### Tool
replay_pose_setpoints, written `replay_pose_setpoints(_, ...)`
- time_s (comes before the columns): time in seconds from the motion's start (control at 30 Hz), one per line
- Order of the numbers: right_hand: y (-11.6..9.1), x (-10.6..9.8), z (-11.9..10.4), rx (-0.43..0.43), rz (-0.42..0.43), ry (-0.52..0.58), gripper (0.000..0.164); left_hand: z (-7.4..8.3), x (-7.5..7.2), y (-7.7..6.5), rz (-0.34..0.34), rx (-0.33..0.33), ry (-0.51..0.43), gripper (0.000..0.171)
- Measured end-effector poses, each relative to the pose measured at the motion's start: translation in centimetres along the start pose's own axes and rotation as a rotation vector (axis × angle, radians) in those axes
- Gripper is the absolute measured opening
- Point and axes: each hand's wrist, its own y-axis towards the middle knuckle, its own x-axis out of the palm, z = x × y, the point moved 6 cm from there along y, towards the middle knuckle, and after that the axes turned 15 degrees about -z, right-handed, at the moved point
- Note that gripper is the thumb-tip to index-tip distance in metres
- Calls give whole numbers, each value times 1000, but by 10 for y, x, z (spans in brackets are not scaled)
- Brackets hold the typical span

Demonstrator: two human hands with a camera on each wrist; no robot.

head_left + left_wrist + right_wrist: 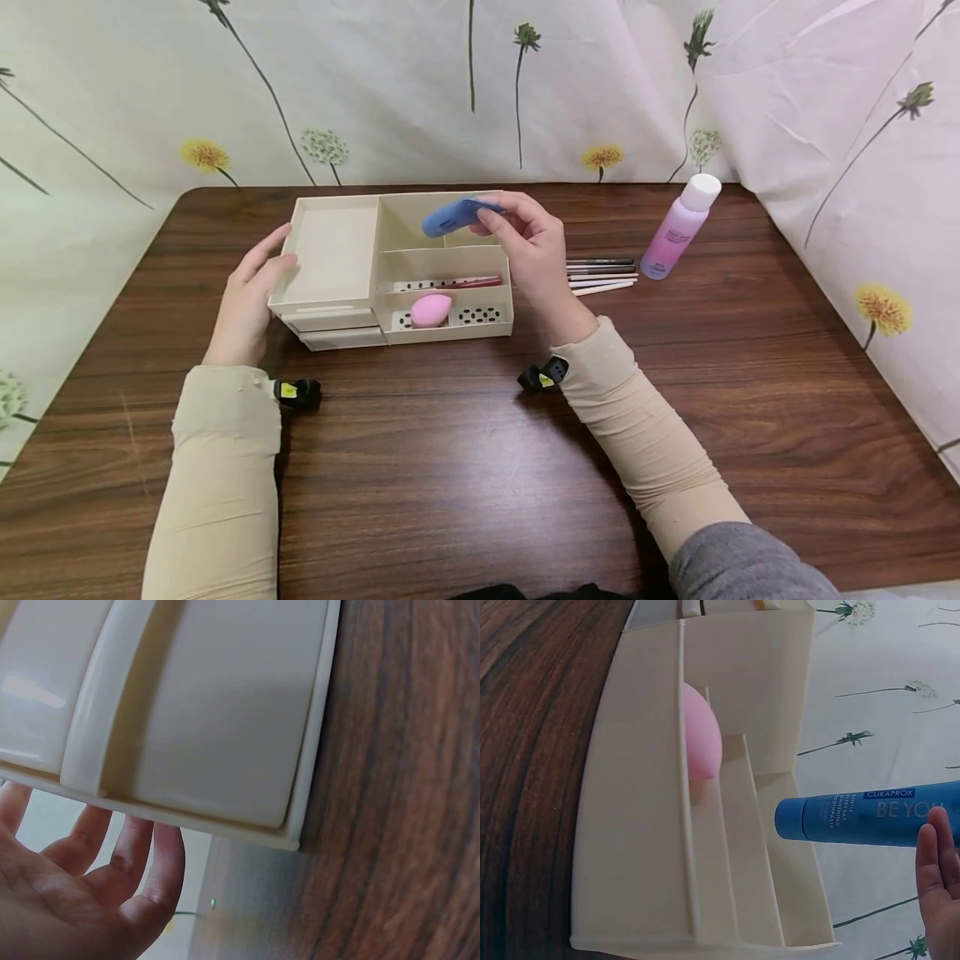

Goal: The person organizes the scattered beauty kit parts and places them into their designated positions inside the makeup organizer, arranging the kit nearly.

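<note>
A cream desk organizer (333, 250) with drawers on its left and open compartments on its right stands on the table. My left hand (251, 292) rests against the organizer's left side, the fingertips touching its wall in the left wrist view. Above the back compartments, my right hand (528, 242) pinches a blue toothpaste tube (870, 815) by one end, its cap pointing left in the head view. A pink makeup sponge (431, 310) sits in the front compartment. Behind it, a slim red item (480, 282) lies in the middle compartment.
Several thin brushes or pencils (600, 271) lie on the table just right of the organizer. Beyond them a pink and purple spray bottle (678, 229) with a white cap stands upright. A flower-printed curtain (427, 92) hangs along the table's back edge.
</note>
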Motion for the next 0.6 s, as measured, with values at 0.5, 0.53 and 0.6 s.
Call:
replay_pose_setpoints(0.5, 1, 4, 19, 90, -48, -52, 20, 2, 1, -1, -3, 24, -11, 51)
replay_pose_setpoints(0.53, 1, 4, 20, 98, -47, -53, 20, 2, 1, -1, -4, 24, -10, 51)
replay_pose_setpoints(0.6, 0, 3, 22, 111, -42, -53, 21, 2, 2, -1, -6, 19, -8, 51)
